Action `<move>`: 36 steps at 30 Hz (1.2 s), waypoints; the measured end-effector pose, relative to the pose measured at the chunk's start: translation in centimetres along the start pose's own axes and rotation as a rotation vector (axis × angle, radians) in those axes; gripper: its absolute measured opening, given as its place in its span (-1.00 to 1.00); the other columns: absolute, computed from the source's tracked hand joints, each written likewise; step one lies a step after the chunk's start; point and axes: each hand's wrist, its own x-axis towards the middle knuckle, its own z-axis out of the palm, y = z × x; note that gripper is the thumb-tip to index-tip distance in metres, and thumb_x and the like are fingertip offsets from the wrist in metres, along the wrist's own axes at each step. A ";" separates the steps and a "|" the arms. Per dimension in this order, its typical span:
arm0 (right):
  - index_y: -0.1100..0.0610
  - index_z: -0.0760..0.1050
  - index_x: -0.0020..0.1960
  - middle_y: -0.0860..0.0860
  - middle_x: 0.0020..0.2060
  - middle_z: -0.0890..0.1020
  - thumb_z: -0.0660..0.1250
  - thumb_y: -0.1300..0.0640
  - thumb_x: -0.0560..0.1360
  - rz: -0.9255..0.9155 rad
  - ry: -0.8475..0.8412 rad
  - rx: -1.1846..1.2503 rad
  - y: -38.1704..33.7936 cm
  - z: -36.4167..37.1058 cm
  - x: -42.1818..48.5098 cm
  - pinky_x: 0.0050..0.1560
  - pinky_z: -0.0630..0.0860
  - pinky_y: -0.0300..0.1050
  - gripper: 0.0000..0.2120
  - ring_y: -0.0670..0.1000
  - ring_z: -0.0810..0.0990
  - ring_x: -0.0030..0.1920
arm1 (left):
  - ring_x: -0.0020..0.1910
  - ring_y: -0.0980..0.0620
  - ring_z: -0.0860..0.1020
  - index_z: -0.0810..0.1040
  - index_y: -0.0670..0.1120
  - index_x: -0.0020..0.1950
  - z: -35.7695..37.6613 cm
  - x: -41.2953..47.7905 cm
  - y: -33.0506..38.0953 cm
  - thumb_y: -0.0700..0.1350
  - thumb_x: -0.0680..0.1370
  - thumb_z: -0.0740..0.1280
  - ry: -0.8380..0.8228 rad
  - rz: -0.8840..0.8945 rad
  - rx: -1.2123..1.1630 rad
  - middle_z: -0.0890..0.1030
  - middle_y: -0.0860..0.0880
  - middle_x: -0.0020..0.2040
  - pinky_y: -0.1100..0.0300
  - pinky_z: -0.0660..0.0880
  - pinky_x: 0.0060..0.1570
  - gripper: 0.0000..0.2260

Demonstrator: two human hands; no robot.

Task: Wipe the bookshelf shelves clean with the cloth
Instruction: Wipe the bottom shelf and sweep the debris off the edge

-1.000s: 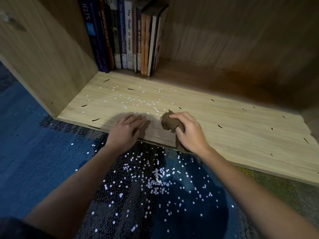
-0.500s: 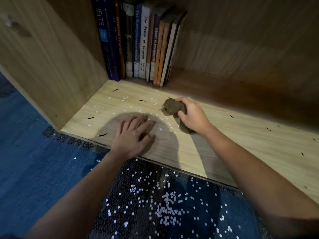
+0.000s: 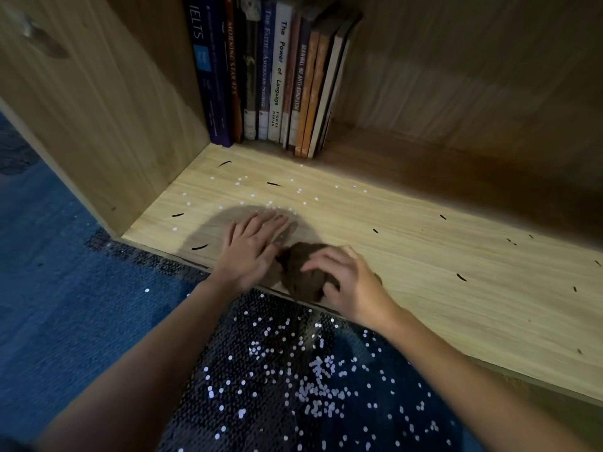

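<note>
where the head view looks down at the bottom shelf (image 3: 424, 256), a brown cloth (image 3: 298, 269) is seen bunched at its front edge, gripped under the curled fingers of the right hand (image 3: 354, 287). the left hand (image 3: 253, 252) is laid palm down on the wood just beside the cloth - fingers straight, slightly spread, nothing held. white specks (image 3: 270, 199) and dark slivers (image 3: 199, 247) are scattered over the shelf around and beyond the hands. books (image 3: 277, 76) are stood upright in the back left corner. more specks are strewn on the carpet (image 3: 81, 305) below the edge.
</note>
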 end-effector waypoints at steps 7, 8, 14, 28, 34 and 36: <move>0.05 0.52 0.13 0.03 0.10 0.56 0.22 0.39 0.37 0.192 0.144 0.017 3.0 -0.9 1.9 0.22 0.36 0.23 -0.59 0.11 0.46 0.14 | 0.50 0.10 -0.02 0.15 0.12 0.48 1.6 -4.3 1.2 0.21 0.43 -0.15 0.043 -0.057 0.194 0.10 0.12 0.52 0.04 -0.28 0.43 -0.38; 0.05 0.52 0.15 0.03 0.12 0.55 0.22 0.38 0.38 0.192 0.104 -0.006 2.9 -0.7 1.4 0.24 0.34 0.24 -0.59 0.12 0.45 0.19 | 0.50 0.10 -0.05 0.12 0.13 0.49 2.1 -5.0 1.4 0.24 0.42 -0.18 0.050 -0.084 0.222 0.07 0.12 0.52 0.05 -0.29 0.43 -0.36; 0.02 0.54 0.13 -0.08 0.12 0.55 0.12 0.22 0.39 0.062 0.005 0.092 -1.8 1.1 -4.4 0.37 0.21 -0.02 -0.62 -0.01 0.43 0.22 | 0.52 0.06 -0.17 -0.09 0.11 0.53 2.8 -7.3 1.0 0.32 0.36 -0.33 0.075 -0.174 0.271 -0.06 0.03 0.55 0.01 -0.33 0.43 -0.25; 0.06 0.54 0.13 0.02 0.12 0.55 0.18 0.41 0.42 0.193 0.004 0.231 -3.1 0.5 -3.3 0.28 0.29 -0.04 -0.60 0.02 0.43 0.14 | 0.45 0.02 0.14 0.19 0.13 0.48 0.7 -6.8 0.7 0.13 0.47 -0.11 0.028 -0.147 0.105 0.19 0.06 0.47 0.08 -0.11 0.46 -0.44; 0.04 0.53 0.14 -0.03 0.13 0.56 0.17 0.36 0.41 0.177 -0.019 0.124 -3.2 1.0 -0.5 0.33 0.23 0.10 -0.59 0.00 0.38 0.19 | 0.46 0.02 0.16 0.17 0.13 0.49 -0.2 -7.1 0.1 0.08 0.47 -0.12 -0.023 -0.121 0.108 0.18 0.07 0.49 0.09 -0.04 0.45 -0.44; 0.03 0.54 0.13 -0.06 0.12 0.56 0.13 0.31 0.38 0.095 -0.069 0.091 -3.8 1.8 -2.3 0.33 0.21 0.08 -0.59 0.01 0.39 0.21 | 0.47 0.01 0.13 0.13 0.13 0.50 -0.3 -7.2 0.0 0.12 0.49 -0.07 -0.049 -0.105 0.130 0.14 0.07 0.51 0.10 -0.09 0.45 -0.45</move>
